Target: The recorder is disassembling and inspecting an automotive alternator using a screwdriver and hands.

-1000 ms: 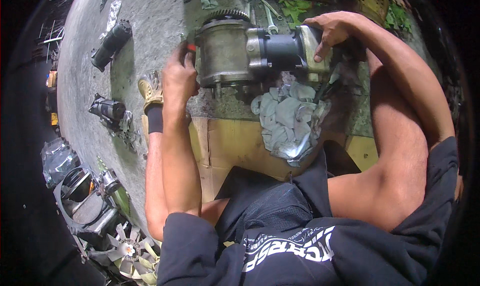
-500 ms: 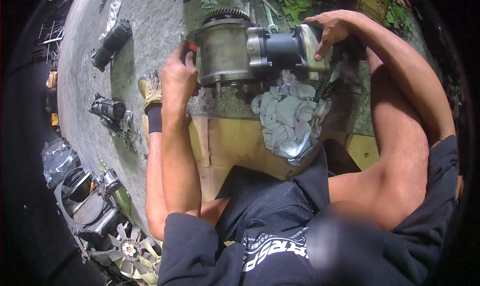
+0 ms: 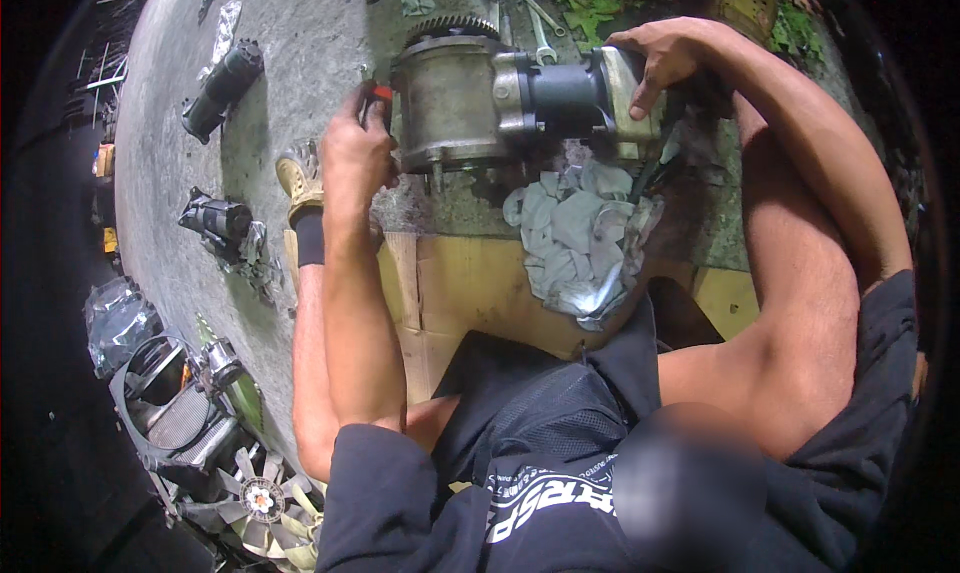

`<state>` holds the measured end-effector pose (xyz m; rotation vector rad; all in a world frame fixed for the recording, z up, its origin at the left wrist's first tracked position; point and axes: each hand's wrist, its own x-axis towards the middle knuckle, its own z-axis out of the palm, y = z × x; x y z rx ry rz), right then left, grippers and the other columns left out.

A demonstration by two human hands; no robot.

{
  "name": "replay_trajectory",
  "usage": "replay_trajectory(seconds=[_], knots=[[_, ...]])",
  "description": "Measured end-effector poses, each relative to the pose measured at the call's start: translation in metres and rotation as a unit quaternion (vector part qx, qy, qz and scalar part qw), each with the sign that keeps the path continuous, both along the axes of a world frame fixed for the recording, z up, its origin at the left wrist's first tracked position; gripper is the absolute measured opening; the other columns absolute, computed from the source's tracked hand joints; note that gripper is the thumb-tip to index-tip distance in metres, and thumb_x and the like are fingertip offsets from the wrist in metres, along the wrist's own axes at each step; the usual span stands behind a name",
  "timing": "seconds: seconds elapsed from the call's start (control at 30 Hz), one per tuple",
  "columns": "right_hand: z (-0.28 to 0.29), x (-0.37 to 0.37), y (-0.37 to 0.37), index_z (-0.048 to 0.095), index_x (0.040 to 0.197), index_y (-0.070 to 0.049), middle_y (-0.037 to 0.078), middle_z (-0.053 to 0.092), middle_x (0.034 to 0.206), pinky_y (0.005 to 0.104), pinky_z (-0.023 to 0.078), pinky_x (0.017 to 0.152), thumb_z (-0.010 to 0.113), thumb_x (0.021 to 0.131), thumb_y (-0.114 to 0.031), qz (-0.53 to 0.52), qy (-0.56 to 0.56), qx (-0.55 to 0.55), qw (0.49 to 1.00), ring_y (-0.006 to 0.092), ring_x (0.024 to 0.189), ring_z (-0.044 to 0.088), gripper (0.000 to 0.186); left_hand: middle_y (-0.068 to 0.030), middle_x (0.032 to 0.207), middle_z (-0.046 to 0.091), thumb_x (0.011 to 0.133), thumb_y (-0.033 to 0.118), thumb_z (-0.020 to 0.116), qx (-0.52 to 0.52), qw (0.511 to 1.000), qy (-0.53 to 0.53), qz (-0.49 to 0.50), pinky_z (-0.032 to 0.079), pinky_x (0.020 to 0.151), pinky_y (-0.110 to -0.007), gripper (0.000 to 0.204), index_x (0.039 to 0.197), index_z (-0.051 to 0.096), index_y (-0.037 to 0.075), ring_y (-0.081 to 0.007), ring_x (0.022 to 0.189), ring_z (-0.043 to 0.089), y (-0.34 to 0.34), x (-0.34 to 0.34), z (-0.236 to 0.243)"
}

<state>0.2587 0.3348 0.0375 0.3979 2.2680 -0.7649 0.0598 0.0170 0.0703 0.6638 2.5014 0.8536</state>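
Note:
A heavy metal machine part (image 3: 452, 101) lies sideways across the floor in front of me. It has a wide drum-shaped housing, a toothed gear (image 3: 452, 28) along its far side and a dark narrower cylinder to the right. My right hand (image 3: 660, 61) grips the pale block at its right end, thumb on top. At the left end, my left hand (image 3: 355, 151) is closed round a small object with a red part (image 3: 382, 93), held against or just beside the housing. Most of that object is hidden by the fingers. A crumpled grey-white rag (image 3: 580, 238) lies just nearer than the machine part.
Wrenches (image 3: 543, 38) lie beyond the machine part. Cardboard (image 3: 470, 283) covers the floor by my legs. Two dark cylindrical parts (image 3: 222, 91) (image 3: 215, 216) rest on the concrete at left. A fan (image 3: 262, 503) and a round-framed shroud (image 3: 165, 403) stand lower left.
My left hand has shifted very slightly, still holding the red-marked object at the housing's left end. The machine part has tilted a little; my right hand keeps its grip.

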Motion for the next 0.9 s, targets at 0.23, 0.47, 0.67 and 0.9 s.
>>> replay_trajectory(seconds=[0.23, 0.47, 0.67, 0.9], knots=[[-0.003, 0.001, 0.001, 0.042, 0.151, -0.004, 0.023, 0.062, 0.135, 0.044, 0.048, 0.106, 0.097, 0.053, -0.044, -0.002, 0.006, -0.016, 1.0, 0.0355, 0.126, 0.06, 0.119, -0.0077, 0.069, 0.059, 0.104, 0.025, 0.054, 0.036, 0.994, -0.082, 0.055, 0.042, 0.035, -0.031, 0.045, 0.146, 0.052, 0.01, -0.0147, 0.042, 0.056, -0.003, 0.004, 0.0], [-0.002, 0.002, 0.001, 0.05, 0.145, -0.006, 0.021, 0.066, 0.129, 0.0433, 0.049, 0.103, 0.097, 0.054, -0.049, 0.011, 0.022, 0.023, 0.999, 0.0349, 0.121, 0.062, 0.111, -0.0051, 0.067, 0.057, 0.105, 0.025, 0.053, 0.058, 0.993, -0.092, 0.046, 0.04, 0.034, -0.029, 0.043, 0.146, 0.052, 0.012, -0.0124, 0.042, 0.054, -0.006, 0.006, -0.003], [-0.001, 0.001, 0.0, 0.041, 0.151, -0.005, 0.023, 0.062, 0.135, 0.0447, 0.048, 0.106, 0.097, 0.052, -0.045, -0.006, 0.002, 0.008, 1.0, 0.0362, 0.126, 0.06, 0.12, -0.0043, 0.066, 0.055, 0.105, 0.025, 0.052, 0.042, 0.996, -0.07, 0.03, 0.04, 0.034, -0.029, 0.043, 0.145, 0.053, 0.011, -0.0127, 0.041, 0.053, -0.007, 0.007, -0.004], [-0.001, 0.0, 0.0, 0.04, 0.151, -0.005, 0.024, 0.062, 0.135, 0.045, 0.048, 0.106, 0.098, 0.053, -0.044, -0.004, -0.004, -0.001, 1.0, 0.0362, 0.125, 0.06, 0.121, -0.0049, 0.066, 0.055, 0.105, 0.025, 0.052, 0.062, 0.993, -0.088, 0.056, 0.041, 0.033, -0.03, 0.043, 0.146, 0.052, 0.011, -0.0135, 0.041, 0.054, -0.008, 0.013, -0.006]])
